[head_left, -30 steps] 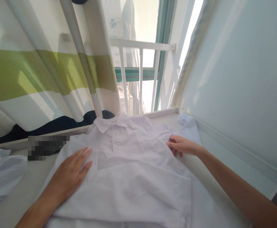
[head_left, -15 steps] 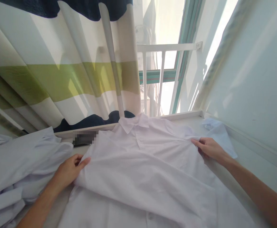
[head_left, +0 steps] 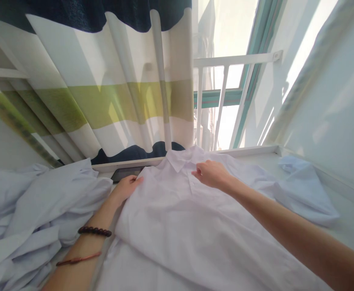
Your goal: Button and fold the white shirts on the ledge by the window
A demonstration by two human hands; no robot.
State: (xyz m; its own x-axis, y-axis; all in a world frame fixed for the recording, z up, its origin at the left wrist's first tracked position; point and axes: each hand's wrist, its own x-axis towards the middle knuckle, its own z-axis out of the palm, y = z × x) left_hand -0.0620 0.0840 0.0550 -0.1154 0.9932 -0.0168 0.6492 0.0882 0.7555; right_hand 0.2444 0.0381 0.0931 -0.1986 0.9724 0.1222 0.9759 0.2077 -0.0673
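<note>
A white collared shirt (head_left: pixel 195 226) lies spread out, its collar (head_left: pixel 181 159) at the far end and buttons running down the front. My left hand (head_left: pixel 126 188) grips the shirt's left edge near the shoulder, thumb on top and fingers partly hidden beneath. Just below the collar, beside the button strip, is my right hand (head_left: pixel 211 173). Its fingers are curled closed; whether they pinch any cloth is hidden. Close behind my left hand rests a dark phone (head_left: pixel 125 173).
Crumpled white garments (head_left: pixel 52 202) are piled at the left. A pale blue-white cloth (head_left: pixel 310 190) bunches at the right near the wall. Beyond the raised white edge (head_left: pixel 249 150) hang a striped curtain (head_left: pixel 119 101) and a white window railing (head_left: pixel 234 60).
My right hand has left the shirt's right side and moved left to below the collar. My left hand has slid farther up the left edge. The view has shifted left.
</note>
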